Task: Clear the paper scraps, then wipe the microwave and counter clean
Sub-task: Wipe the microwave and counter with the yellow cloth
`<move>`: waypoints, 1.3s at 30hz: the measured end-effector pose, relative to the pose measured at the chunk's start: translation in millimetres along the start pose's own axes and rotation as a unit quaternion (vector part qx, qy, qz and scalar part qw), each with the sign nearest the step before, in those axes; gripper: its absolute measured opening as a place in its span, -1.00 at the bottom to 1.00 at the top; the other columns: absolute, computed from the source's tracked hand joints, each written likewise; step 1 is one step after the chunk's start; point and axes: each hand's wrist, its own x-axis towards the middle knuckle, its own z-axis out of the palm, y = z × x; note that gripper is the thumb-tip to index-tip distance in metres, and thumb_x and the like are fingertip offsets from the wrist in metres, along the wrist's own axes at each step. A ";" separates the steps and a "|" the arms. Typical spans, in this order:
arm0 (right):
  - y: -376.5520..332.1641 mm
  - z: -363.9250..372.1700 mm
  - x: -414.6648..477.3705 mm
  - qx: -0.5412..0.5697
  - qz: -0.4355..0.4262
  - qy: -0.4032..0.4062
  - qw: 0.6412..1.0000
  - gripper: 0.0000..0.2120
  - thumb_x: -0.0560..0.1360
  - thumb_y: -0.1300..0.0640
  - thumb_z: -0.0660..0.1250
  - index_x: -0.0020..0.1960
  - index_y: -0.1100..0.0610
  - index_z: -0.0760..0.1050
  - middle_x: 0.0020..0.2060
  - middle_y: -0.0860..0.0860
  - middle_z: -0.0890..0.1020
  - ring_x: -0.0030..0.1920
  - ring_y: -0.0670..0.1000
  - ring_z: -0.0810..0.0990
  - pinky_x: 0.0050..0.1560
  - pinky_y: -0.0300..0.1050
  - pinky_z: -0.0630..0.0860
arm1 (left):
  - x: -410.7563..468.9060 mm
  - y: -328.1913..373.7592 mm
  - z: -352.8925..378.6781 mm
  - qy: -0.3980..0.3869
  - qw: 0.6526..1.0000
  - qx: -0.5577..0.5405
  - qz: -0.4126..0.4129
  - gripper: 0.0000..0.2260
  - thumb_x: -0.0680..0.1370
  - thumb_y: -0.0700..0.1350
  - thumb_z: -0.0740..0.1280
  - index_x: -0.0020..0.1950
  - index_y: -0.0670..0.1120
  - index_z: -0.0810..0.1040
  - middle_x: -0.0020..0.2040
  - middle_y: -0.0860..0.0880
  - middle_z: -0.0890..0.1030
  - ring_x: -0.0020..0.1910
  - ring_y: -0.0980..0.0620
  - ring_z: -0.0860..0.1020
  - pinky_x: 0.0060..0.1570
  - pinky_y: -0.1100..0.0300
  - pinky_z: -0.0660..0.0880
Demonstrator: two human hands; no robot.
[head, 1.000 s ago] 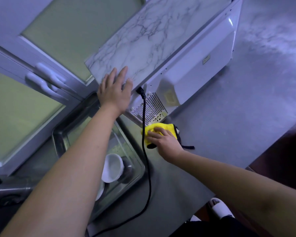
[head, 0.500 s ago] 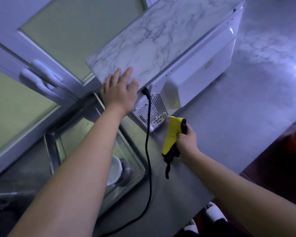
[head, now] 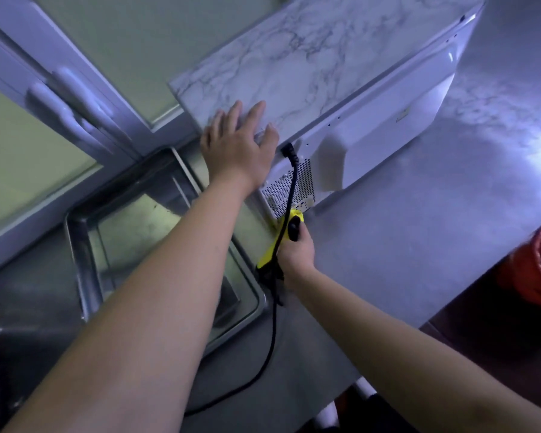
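The white microwave [head: 388, 126] with a marble-patterned top stands on the steel counter [head: 419, 232], its vented back corner toward me. My left hand [head: 238, 145] lies flat on the near corner of the microwave's top. My right hand [head: 295, 248] grips a yellow cloth [head: 274, 248] with a black edge, held against the counter at the foot of the microwave's vent grille. The black power cord [head: 289, 189] runs from the microwave's back down past the cloth. No paper scraps are visible.
A steel sink [head: 156, 245] lies left of the microwave, under my left forearm. White-framed windows with handles [head: 69, 101] stand behind it. The counter edge runs along the right, with a red bucket [head: 537, 270] below it. The cord trails across the near counter.
My right hand went from pressing the cloth flat on the counter to gripping it bunched, and has moved it in closer to the microwave's base. My left hand stays on the top.
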 end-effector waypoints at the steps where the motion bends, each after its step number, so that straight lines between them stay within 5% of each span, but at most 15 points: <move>1: 3.4 -12.5 -0.7 -0.029 0.000 -0.033 0.999 -0.35 0.50 0.43 0.04 0.46 -0.07 0.40 0.10 0.01 0.60 -0.23 0.07 0.56 -0.25 -0.14 0.50 | 0.1 0.3 -0.9 -0.004 1.000 0.003 -0.001 -0.51 0.62 0.23 0.01 0.56 0.25 0.18 0.62 0.04 0.13 0.59 -0.08 0.03 0.53 -0.11 -0.06; 4: 7.2 -61.0 -10.1 -0.029 0.035 -0.088 0.995 -0.37 0.44 0.55 0.04 0.34 0.10 0.54 -0.12 0.10 0.66 -0.23 0.11 0.59 -0.12 0.01 0.58 | -1.7 2.4 -4.0 -0.014 1.000 0.003 -0.006 -0.52 0.63 0.22 0.01 0.56 0.25 0.17 0.62 0.04 0.12 0.59 -0.09 0.02 0.53 -0.11 -0.08; 6: 8.2 -98.8 -24.0 -0.004 0.062 -0.062 0.996 -0.48 0.48 0.52 0.11 0.29 0.13 0.55 -0.03 0.15 0.67 -0.06 0.18 0.64 0.04 0.13 0.61 | -2.2 3.1 -5.0 -0.019 1.000 -0.009 -0.008 -0.52 0.62 0.22 0.02 0.56 0.25 0.18 0.62 0.03 0.12 0.59 -0.09 0.02 0.53 -0.09 -0.10; 12: 1.4 -200.3 -97.3 0.156 0.108 -0.052 0.981 -0.71 0.47 0.28 0.27 0.14 0.30 0.63 0.03 0.28 0.69 -0.05 0.29 0.71 -0.20 0.11 0.66 | -1.4 0.8 -5.3 -0.035 0.999 -0.005 0.011 -0.48 0.60 0.24 -0.07 0.57 0.24 0.14 0.63 0.00 0.08 0.59 -0.12 0.01 0.53 -0.13 -0.11; 14: -2.1 -225.6 -120.7 0.196 0.099 -0.070 0.973 -0.70 0.44 0.20 0.29 0.06 0.32 0.68 0.09 0.30 0.67 0.01 0.31 0.69 -0.19 0.16 0.65 | -1.1 1.3 -6.7 -0.047 0.999 0.002 0.019 -0.47 0.60 0.24 -0.10 0.59 0.22 0.10 0.64 -0.02 0.05 0.60 -0.14 -0.01 0.53 -0.15 -0.10; 17: -5.9 -253.4 -142.5 0.224 0.051 -0.048 0.972 -0.61 0.46 0.16 0.29 0.21 0.32 0.61 0.17 0.30 0.63 0.12 0.30 0.66 -0.01 0.18 0.61 | -1.0 0.6 -10.1 -0.068 0.997 0.011 0.029 -0.46 0.62 0.24 -0.15 0.60 0.19 0.04 0.64 -0.04 0.01 0.60 -0.16 -0.03 0.54 -0.16 -0.11; 21: -7.9 -276.6 -157.0 0.227 0.011 0.005 0.974 -0.64 0.49 0.19 0.27 0.23 0.33 0.55 0.13 0.27 0.66 0.03 0.24 0.70 0.04 0.19 0.53 | -19.3 9.7 -15.1 0.050 0.997 -0.015 0.053 -0.56 0.61 0.06 0.03 0.34 -0.11 0.49 0.39 -0.26 0.44 0.39 -0.28 0.34 0.45 -0.21 0.15; 25: -14.6 -300.6 -152.4 0.237 0.005 0.035 0.971 -0.68 0.48 0.24 0.29 0.19 0.34 0.56 0.07 0.27 0.68 -0.04 0.22 0.72 -0.04 0.16 0.57 | -75.0 70.3 -5.1 0.142 0.952 -0.195 0.188 -0.70 0.44 -0.21 0.29 0.13 -0.19 0.64 0.19 -0.25 0.57 0.24 -0.29 0.47 0.30 -0.11 0.31; 28: -21.5 -317.2 -135.2 0.249 0.017 0.049 0.967 -0.71 0.41 0.28 0.31 0.10 0.34 0.59 -0.05 0.26 0.71 -0.15 0.20 0.73 -0.17 0.08 0.64 | -129.4 123.5 22.9 0.004 0.928 -0.298 0.224 -0.73 0.44 -0.20 0.33 0.12 -0.14 0.65 0.15 -0.18 0.59 0.18 -0.20 0.50 0.25 0.03 0.36; 30: -30.6 -328.0 -114.9 0.250 0.030 0.055 0.966 -0.73 0.44 0.31 0.29 0.11 0.35 0.59 -0.03 0.28 0.70 -0.11 0.22 0.72 -0.03 0.14 0.58 | -156.1 150.1 54.6 -0.098 0.914 -0.333 0.209 -0.73 0.45 -0.17 0.34 0.14 -0.11 0.65 0.20 -0.13 0.60 0.22 -0.14 0.50 0.31 0.07 0.36; 33: -52.8 -344.5 -73.7 0.240 0.040 0.054 0.968 -0.67 0.44 0.36 0.25 0.18 0.36 0.56 0.07 0.30 0.66 0.03 0.26 0.66 0.15 0.20 0.51 | -173.2 182.5 103.1 -0.231 0.888 -0.382 0.107 -0.71 0.51 -0.17 0.35 0.22 -0.02 0.61 0.24 0.01 0.57 0.23 0.05 0.49 0.23 0.20 0.38; 37: -88.7 -381.2 -12.4 0.217 0.043 0.016 0.975 -0.75 0.48 0.39 0.21 0.08 0.34 0.59 -0.03 0.28 0.70 -0.14 0.23 0.72 -0.08 0.11 0.57 | -165.6 223.3 151.9 -0.308 0.839 -0.444 -0.069 -0.77 0.56 -0.21 0.33 0.17 0.01 0.60 0.15 0.01 0.61 0.06 0.12 0.54 -0.10 0.41 0.44; 39: -111.6 -406.7 17.9 0.198 0.034 0.020 0.979 -0.77 0.50 0.41 0.23 0.08 0.33 0.59 -0.01 0.27 0.70 -0.12 0.23 0.71 -0.10 0.08 0.59 | -158.3 240.5 166.3 -0.314 0.823 -0.455 -0.127 -0.80 0.57 -0.26 0.33 0.10 -0.02 0.62 0.07 -0.04 0.65 -0.02 0.12 0.58 -0.11 0.42 0.46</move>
